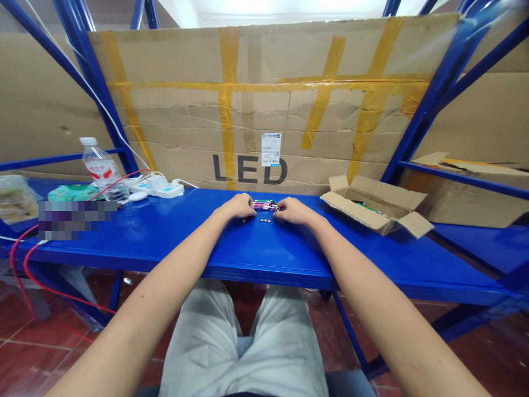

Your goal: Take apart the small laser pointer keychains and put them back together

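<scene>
Both my hands rest on the blue metal shelf (165, 237) in front of me. My left hand (238, 207) is curled closed, its fingertips at the left end of a small bundle of colourful pen-like pieces (265, 205). My right hand (291, 210) is curled closed at the bundle's right end. I cannot tell which hand truly grips the bundle. Two or three tiny silvery button-like discs (265, 220) lie on the shelf just in front of the bundle, between my hands. A small dark bit (243, 221) lies under my left hand.
An open cardboard box (374, 205) sits at the right. At the left stand a plastic water bottle (101, 165), a white power strip with chargers (159, 186), a teal packet (72, 193) and red wires (25, 264). A taped cardboard sheet marked LED (256, 110) backs the shelf.
</scene>
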### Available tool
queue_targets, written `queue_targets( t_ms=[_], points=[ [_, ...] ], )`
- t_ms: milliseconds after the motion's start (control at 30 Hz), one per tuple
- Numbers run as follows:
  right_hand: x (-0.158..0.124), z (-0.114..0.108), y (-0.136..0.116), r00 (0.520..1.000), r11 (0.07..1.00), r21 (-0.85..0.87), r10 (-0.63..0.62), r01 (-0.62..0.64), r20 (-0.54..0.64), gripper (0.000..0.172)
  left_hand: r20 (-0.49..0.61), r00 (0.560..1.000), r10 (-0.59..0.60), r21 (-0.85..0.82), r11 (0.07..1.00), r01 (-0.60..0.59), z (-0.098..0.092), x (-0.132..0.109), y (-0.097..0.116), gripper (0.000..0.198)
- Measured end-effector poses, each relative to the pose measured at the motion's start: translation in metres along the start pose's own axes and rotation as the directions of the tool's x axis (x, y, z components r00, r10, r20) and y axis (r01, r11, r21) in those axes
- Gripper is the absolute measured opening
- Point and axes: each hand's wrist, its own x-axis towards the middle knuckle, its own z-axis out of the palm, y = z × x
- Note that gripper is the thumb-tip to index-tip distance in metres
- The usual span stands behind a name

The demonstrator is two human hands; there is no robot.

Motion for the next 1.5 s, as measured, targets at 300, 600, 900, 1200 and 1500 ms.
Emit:
queue_targets(
  t_ms=[300, 600, 900, 1200, 1500],
  points=[
    [0.000, 0.000, -0.001, 1.000, 0.999, -0.040, 0.007, -0.007, -0.023, 0.010, 0.037, 0.998, -0.056, -0.153, 0.986, 0.062, 0.000, 0.001, 0.000, 0.007],
    [0.009, 0.003, 0.003, 0.996, 0.997, 0.057, 0.059, -0.055, -0.067, 0.017, 0.242, 0.969, -0.036, -0.381, 0.916, 0.129, 0.004, 0.000, 0.004, 0.020],
    [0.001, 0.002, -0.009, 0.994, 0.934, 0.342, 0.107, -0.104, 0.008, 0.008, 0.121, 0.993, 0.018, -0.305, 0.952, 0.019, 0.002, 0.001, 0.003, 0.019],
    [-0.001, 0.001, -0.011, 0.997, 0.687, 0.723, 0.042, -0.076, 0.065, 0.019, -0.174, 0.921, 0.348, -0.540, 0.749, -0.385, 0.027, -0.001, 0.024, 0.021],
    [-0.002, -0.004, -0.012, 0.991, 0.585, 0.808, 0.050, 0.072, -0.125, 0.023, -0.241, 0.957, 0.163, -0.684, 0.671, -0.286, 0.020, 0.001, 0.024, 0.011]
  ],
)
